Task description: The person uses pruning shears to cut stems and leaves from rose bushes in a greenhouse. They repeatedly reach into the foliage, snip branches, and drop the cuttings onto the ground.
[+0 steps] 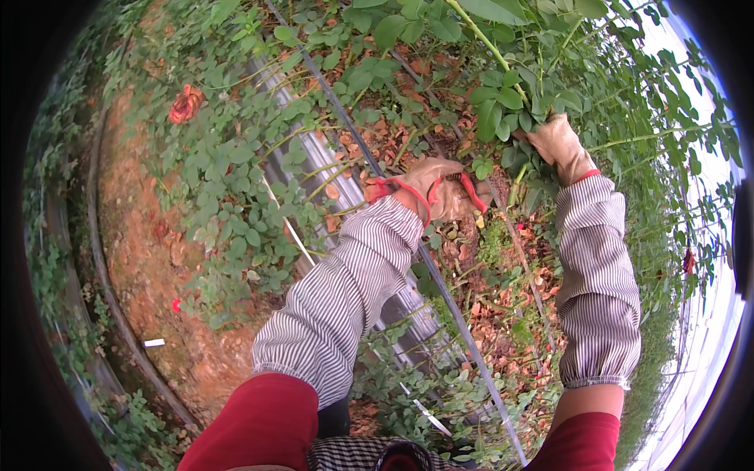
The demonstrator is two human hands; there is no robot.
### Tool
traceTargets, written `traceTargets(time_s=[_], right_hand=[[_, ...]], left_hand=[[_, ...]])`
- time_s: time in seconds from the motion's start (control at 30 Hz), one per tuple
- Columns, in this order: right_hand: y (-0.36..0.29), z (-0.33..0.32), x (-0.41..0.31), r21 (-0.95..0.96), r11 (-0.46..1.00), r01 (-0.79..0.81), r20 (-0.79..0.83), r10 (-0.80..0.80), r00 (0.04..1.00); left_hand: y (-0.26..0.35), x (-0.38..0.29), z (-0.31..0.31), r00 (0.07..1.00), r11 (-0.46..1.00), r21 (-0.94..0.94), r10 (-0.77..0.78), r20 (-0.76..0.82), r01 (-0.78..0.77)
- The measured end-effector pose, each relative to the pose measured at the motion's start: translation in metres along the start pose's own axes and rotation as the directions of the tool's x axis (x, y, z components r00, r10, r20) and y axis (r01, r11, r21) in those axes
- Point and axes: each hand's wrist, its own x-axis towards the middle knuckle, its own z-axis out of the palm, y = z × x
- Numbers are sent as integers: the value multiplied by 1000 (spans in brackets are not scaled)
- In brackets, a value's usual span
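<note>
My left hand, in a tan glove with red trim, is above the leaf-strewn bed beside a dark rail. Its fingers are curled and partly hidden, so I cannot tell whether anything is in them. Further right, my right hand, in a similar glove, reaches into rose foliage. A thick green rose stem runs down to the leaves beside this hand. Leaves hide the right fingertips, and a grip on the stem cannot be confirmed. Below the leaves, a short green stem shows between the hands.
The long dark rail crosses diagonally under my left forearm. A grey plastic-like strip runs beside it. A wilted red rose is at upper left. A dark hose curves along the soil path. Dense rose bushes stand at right.
</note>
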Motion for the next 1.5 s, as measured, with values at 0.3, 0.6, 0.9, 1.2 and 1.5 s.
traceTargets(time_s=[0.3, 0.6, 0.9, 1.2, 1.5], right_hand=[[-15, -12, -6, 268, 926, -264, 288, 184, 940], [-3, 32, 0, -202, 977, -68, -70, 54, 996], [9, -39, -13, -67, 962, -264, 42, 267, 963], [-11, -79, -190, -44, 881, -471, 132, 472, 872], [32, 41, -120, -265, 932, -248, 158, 295, 942]], left_hand=[[18, 28, -32, 995, 999, -36, 16, -96, -19], [-32, 21, 3, 846, 904, 302, 401, -351, -303], [-34, -31, 16, 905, 800, 541, 398, -150, -262], [-29, -39, 38, 992, 851, 525, 66, -104, -1], [-21, 11, 49, 910, 837, 524, 83, -407, 158]])
